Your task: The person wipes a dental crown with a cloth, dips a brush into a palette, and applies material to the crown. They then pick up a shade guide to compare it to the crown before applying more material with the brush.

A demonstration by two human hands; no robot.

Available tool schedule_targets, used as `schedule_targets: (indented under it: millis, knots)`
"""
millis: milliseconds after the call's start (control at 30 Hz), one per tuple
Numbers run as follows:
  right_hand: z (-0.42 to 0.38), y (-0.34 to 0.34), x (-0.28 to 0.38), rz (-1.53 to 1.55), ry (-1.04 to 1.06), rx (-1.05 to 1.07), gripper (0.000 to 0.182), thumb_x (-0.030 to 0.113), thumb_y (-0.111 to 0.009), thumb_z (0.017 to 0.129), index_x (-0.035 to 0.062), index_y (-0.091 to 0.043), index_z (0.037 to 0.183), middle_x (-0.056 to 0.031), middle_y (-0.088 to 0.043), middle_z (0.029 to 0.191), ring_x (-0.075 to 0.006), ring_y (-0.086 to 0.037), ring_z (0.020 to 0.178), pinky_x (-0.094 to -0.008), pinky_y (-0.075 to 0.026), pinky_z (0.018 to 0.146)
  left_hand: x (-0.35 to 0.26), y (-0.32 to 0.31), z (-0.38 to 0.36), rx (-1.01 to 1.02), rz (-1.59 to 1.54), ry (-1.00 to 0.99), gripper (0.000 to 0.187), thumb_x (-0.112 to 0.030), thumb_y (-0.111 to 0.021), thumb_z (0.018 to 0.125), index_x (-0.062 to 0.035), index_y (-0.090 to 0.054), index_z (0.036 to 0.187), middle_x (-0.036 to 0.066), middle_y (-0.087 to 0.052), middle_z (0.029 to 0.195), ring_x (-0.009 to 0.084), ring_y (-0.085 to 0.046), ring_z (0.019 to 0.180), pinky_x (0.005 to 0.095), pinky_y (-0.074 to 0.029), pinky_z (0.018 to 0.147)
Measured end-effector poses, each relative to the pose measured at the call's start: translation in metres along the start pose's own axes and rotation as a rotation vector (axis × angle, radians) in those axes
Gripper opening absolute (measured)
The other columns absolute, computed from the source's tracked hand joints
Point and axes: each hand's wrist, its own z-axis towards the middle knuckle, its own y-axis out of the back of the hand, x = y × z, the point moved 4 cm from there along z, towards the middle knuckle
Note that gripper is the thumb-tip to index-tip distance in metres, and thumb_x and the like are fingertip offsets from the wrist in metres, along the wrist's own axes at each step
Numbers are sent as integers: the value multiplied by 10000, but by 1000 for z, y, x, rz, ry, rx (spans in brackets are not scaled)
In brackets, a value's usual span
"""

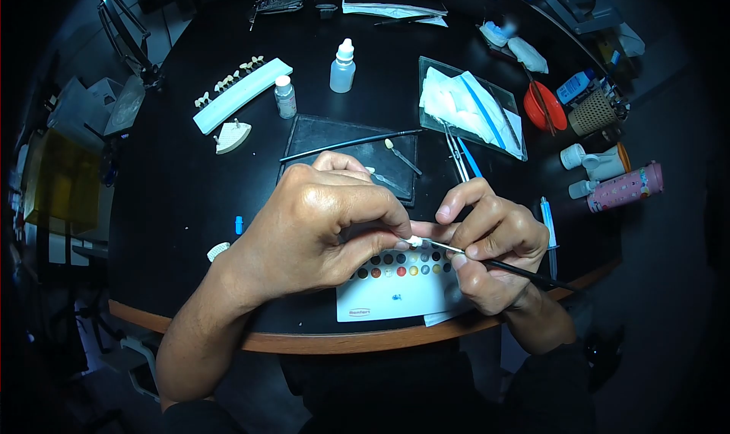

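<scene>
My left hand (319,225) pinches a small white dental crown (414,242) between thumb and fingertips. In my right hand (494,232) is a fine paintbrush (525,272), its black handle pointing down to the right. The brush tip lies right at the crown, and my two hands come close together there. Beneath them a white palette card (380,302) bears rows of round colour spots, partly hidden by my hands.
Behind my hands, a second brush (350,144) lies across a dark tray (304,134). Farther back stand a dropper bottle (343,73), a small vial (285,99) and a tooth shade guide (243,96). Tweezers (456,154), a glass plate with tissue (456,103) and a red bowl (537,107) lie right.
</scene>
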Motion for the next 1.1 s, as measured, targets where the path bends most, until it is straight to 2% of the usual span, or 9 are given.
schedule_targets:
  millis: [367, 1100]
  knots:
    - [0, 2, 3, -31, 5, 35, 111, -69, -660, 686, 19, -593, 691, -115, -652, 723, -313, -676, 979, -492, -687, 803, -6, 2, 0, 3, -15, -51, 159, -29, -854, 745, -163, -828, 827, -11, -811, 862, 103, -743, 829, 390, -418, 984]
    - [0, 3, 4, -69, 8, 56, 117, -51, -670, 676, 39, -596, 686, -102, -659, 706, -305, -695, 922, -449, -646, 794, -6, 3, -1, 33, -15, -48, 159, -35, -842, 758, -167, -833, 846, -9, -815, 879, 95, -738, 843, 394, -403, 1001]
